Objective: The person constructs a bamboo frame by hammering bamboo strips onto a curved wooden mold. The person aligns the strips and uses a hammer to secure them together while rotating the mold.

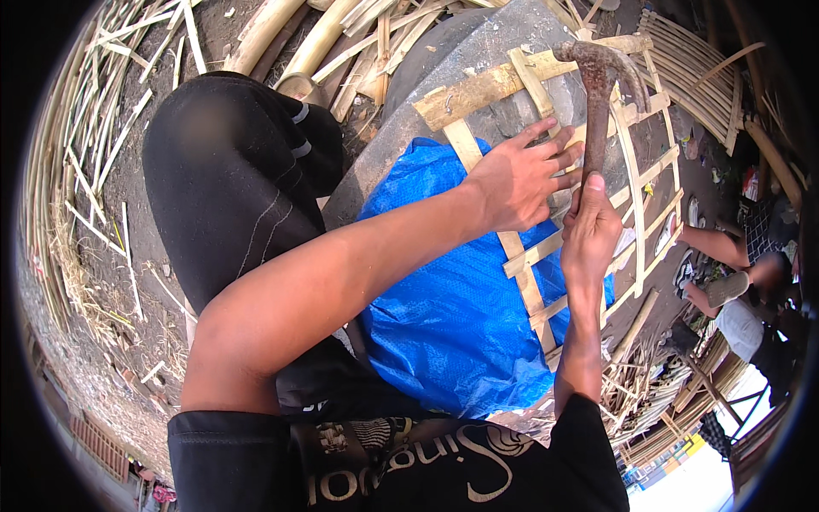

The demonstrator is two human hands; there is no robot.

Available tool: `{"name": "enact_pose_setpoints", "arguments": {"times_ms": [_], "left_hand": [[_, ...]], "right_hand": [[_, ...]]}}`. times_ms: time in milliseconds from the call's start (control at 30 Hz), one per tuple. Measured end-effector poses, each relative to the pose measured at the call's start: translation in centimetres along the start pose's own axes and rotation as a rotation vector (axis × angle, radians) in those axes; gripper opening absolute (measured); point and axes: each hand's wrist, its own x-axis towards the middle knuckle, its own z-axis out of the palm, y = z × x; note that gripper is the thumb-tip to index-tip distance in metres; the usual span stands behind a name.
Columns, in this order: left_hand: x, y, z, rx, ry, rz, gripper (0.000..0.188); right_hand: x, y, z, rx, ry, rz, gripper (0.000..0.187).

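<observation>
- The right hand (590, 230) is clenched round the handle of a rusty claw hammer with a dark metal head (600, 81), head raised above the work.
- The left hand (519, 177) lies flat, fingers spread, pressing on a lattice frame of pale split bamboo slats (529, 282).
- That frame lies over a crumpled blue plastic sheet (452, 307) on a grey rounded stone slab (478, 60), reaching its far edge.
- Whether a nail sits under the fingers is hard to tell.
- Loose bamboo strips (85, 154) lie on the dirt to the left.
</observation>
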Motion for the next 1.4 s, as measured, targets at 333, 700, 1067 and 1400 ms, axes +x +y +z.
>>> {"name": "enact_pose_setpoints", "arguments": {"times_ms": [333, 700, 1067, 1400], "left_hand": [[0.1, 0.0, 0.1, 0.054, -0.017, 0.015, 0.060], [0.1, 0.0, 1.4, 0.012, -0.155, -0.038, 0.063], [-0.2, -0.1, 0.7, -0.030, -0.004, -0.046, 0.060], [0.1, 0.2, 0.2, -0.032, -0.049, -0.034, 0.066]], "right_hand": [[-1.2, -1.2, -0.3, 0.283, 0.110, 0.178, 0.053], [7.3, 2.6, -11.3, -0.841, -0.096, -0.668, 0.052], [19.6, -1.6, -11.0, -0.930, -0.316, -1.303, 0.050], [21.0, -1.4, -10.9, -0.980, -0.169, -1.167, 0.048]]}}
